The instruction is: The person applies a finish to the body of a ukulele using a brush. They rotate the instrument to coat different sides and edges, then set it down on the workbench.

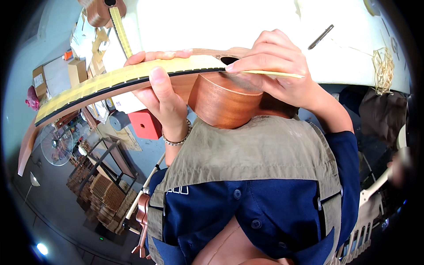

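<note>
A small brown wooden ukulele (225, 99) rests sideways against my apron, its neck stretching to the left. Yellow tape (101, 79) covers the fretboard face, and the dark edge of the fretboard shows below it. My left hand (161, 84) is wrapped around the neck, thumb on the near side and fingers over the far side. At the body end of the fretboard, by the sound hole (229, 59), my right hand (278, 59) is closed in a pinch on a thin yellow strip (276, 73), which looks like tape. Its fingertips touch the fretboard edge.
Another ukulele (115, 26) with a taped neck lies on the white table (212, 22) at far left. A dark pen (321, 36) and a tangle of pale strips (382, 73) lie to the right. Left are a red box (145, 124), a fan (56, 143) and stacked wooden parts (106, 192).
</note>
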{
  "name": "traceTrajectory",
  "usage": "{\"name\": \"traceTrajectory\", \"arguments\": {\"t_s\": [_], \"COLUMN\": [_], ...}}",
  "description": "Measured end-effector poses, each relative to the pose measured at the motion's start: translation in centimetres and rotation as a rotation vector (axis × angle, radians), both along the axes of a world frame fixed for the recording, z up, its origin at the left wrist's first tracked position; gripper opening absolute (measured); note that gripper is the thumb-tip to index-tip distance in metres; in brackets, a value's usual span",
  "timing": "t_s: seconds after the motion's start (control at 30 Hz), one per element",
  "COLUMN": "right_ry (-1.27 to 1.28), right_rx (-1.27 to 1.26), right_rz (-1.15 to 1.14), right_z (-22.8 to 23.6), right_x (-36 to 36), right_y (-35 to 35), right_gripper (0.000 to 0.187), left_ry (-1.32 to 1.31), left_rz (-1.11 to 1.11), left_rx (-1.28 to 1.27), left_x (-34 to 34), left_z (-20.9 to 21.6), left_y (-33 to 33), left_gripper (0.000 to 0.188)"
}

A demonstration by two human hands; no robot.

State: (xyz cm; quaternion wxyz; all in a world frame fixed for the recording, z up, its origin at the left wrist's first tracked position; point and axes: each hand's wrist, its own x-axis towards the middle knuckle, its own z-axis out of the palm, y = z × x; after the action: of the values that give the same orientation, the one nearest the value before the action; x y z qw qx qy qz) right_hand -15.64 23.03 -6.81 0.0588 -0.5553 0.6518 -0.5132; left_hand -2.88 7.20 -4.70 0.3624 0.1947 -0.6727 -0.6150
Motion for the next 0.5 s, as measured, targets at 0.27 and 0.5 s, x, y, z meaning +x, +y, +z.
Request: {"name": "traceTrajectory", "arguments": {"t_s": [0.27, 0.5], "right_ry": [-0.297, -0.488], "right_rx": [0.086, 0.558], "right_rz": [-0.166, -0.568], "right_z": [-2.7, -12.2], "right_x": [-2.4, -9.4], "right_y": [1.8, 3.4], "right_gripper": [0.017, 0.049], "left_ry": [0.011, 0.087], "left_rz": [0.041, 0.122], "left_rx": [0.046, 0.089], "left_x": [0.3, 1.1], "left_z": [-0.5, -1.9], "left_y": [-0.5, -2.4], "left_gripper": [0.033, 0.032]}}
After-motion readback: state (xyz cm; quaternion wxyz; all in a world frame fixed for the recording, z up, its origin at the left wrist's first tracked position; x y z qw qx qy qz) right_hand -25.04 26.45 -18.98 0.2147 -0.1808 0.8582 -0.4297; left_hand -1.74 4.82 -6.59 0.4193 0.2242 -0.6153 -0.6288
